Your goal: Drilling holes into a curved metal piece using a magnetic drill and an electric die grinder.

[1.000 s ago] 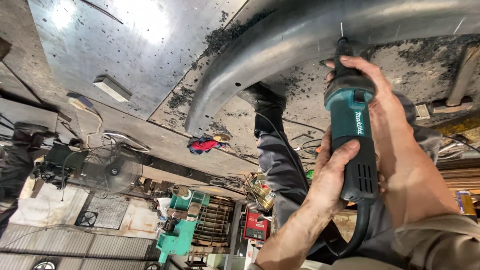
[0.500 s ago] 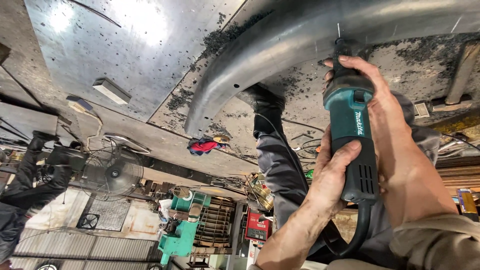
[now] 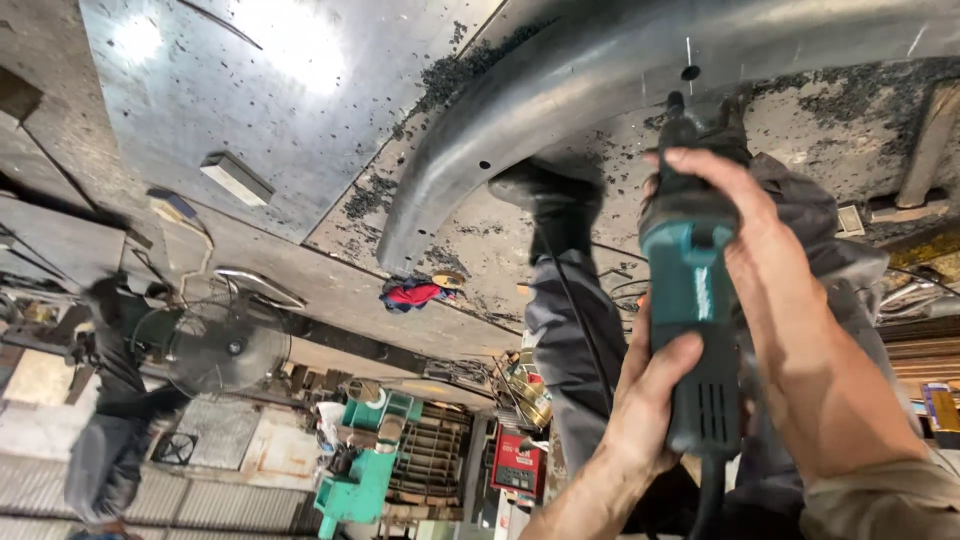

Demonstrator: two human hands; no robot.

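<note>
Gritty workshop floor (image 3: 830, 110), curved steel plate (image 3: 560, 100)

Single head-worn view, no second view to share with. Camera sits close above the grinder (image 3: 690, 330), which fills the right half. The picture looks turned over: the curved steel beam (image 3: 560, 90) and steel plate (image 3: 250, 90) lie at the top beyond the grinder, while the fan (image 3: 225, 345) and the green machine (image 3: 350, 480) sit low left of it, far off. Both forearms enter from the bottom right.
</note>
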